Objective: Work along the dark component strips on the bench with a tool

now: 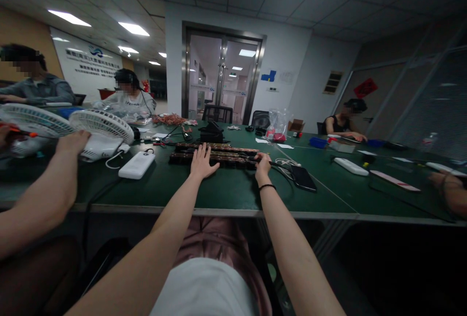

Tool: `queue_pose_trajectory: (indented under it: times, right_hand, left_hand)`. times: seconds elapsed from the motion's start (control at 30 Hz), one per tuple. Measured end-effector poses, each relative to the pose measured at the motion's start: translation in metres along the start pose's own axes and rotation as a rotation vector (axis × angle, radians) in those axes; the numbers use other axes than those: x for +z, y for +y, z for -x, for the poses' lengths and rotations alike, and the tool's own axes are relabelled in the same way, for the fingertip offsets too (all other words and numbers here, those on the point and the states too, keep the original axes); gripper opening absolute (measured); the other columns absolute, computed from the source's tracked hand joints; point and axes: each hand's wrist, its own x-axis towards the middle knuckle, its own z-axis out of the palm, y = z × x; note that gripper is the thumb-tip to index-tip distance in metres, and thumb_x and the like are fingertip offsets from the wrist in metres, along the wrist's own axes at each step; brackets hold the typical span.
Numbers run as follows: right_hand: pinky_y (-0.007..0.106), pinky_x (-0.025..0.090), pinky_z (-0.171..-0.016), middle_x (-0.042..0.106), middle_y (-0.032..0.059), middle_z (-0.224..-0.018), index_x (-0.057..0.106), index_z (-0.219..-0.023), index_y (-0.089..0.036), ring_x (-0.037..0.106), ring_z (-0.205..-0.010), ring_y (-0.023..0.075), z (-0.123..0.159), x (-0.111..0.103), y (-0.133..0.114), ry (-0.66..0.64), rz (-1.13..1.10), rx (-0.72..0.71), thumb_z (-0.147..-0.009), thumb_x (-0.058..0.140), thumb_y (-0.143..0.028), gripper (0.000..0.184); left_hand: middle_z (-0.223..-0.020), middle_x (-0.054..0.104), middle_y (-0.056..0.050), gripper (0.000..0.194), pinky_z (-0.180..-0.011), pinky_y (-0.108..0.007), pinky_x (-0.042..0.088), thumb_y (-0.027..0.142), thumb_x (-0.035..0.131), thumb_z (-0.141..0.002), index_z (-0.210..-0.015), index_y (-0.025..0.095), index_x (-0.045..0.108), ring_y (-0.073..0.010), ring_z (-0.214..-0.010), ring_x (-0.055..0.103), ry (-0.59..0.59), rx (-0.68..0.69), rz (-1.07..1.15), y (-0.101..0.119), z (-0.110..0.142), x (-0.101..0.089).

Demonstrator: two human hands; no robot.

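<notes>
Beneath the strips [233, 156], one table [228, 201] is spreading; to their left, two fans [100, 145] are resting. Atop the strips, one left hand [201, 162] is lying flat, fingers splayed; by their right end, one right hand [262, 165] is clasping a dark object [251, 158]. One power bank [136, 165] is lying to their left, one phone [303, 178] right.

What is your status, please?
Left hand spread on dark strips. Right hand gripping slim dark object at their right end. Phone, white cable lie right, off the strips.
</notes>
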Motion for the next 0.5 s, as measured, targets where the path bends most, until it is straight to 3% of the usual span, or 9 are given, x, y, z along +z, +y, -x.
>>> queue_pose_trajectory:
  times: [0.23, 0.5]
  right_hand:
    - [0.021, 0.038, -0.051, 0.051, -0.0055, -0.052, 0.050, -0.062, -0.021, 0.047, -0.048, 0.0114, 0.0077, 0.0001, -0.0017, -0.019, 0.041, -0.067, -0.082, 0.044, -0.030, 0.022]
    - [0.022, 0.036, -0.050, 0.049, -0.0060, -0.050, 0.048, -0.059, -0.021, 0.043, -0.046, 0.0103, 0.0102, 0.0024, -0.0037, -0.069, 0.062, -0.123, -0.081, 0.045, -0.029, 0.023]
  left_hand:
    - [-0.169, 0.013, -0.012, 0.085, -0.126, -0.051, 0.011, 0.065, 0.042, -0.092, -0.160, 0.016, 0.028, -0.0338, -0.156, 0.008, 0.026, -0.082, -0.014, -0.0010, 0.0016, 0.0021]
    - [-0.167, 0.019, -0.014, 0.068, -0.126, -0.054, 0.014, 0.047, 0.024, -0.102, -0.161, 0.013, 0.024, -0.0308, -0.155, 0.013, 0.124, -0.196, 0.021, -0.0043, 0.0028, 0.0089]
